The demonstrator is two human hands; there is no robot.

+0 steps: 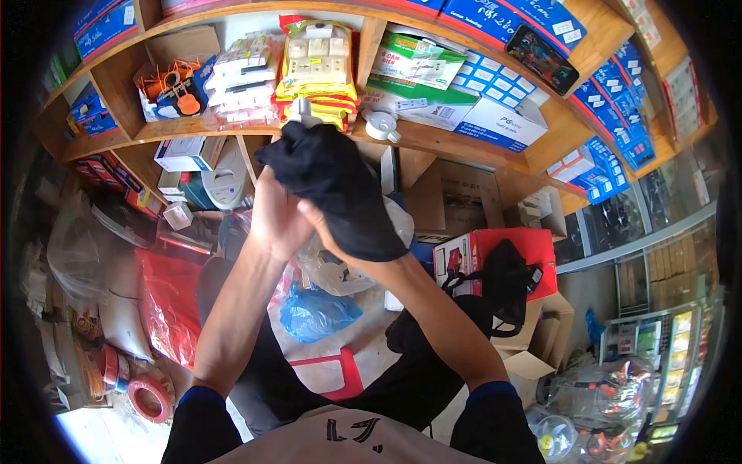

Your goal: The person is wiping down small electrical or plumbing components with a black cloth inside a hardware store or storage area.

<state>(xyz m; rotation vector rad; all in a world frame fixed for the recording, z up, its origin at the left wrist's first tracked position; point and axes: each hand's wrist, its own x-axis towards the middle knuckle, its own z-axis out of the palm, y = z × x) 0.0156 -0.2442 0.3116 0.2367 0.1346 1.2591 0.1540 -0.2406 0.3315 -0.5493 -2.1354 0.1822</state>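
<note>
Both of my hands meet in front of the shelves, around a bunched black cloth (348, 191). The cloth lies over the back of my right hand (317, 220); only its thumb and wrist show. My left hand (273, 217) is pressed beside the right one, palm partly visible, its fingers hidden behind the cloth. Just above the cloth a pale cylindrical fitting (302, 110) sticks up; whether a hand holds it cannot be told. A white round fitting (381, 124) sits on the shelf edge (426, 146) to the right.
Yellow-and-red packs of power strips (317, 58) fill the shelf ahead. A smartphone (542, 59) leans at the upper right. Below are a blue plastic bag (319, 313), a red plastic frame (349, 374), and a red carton (539, 243) with a black bag (503, 284).
</note>
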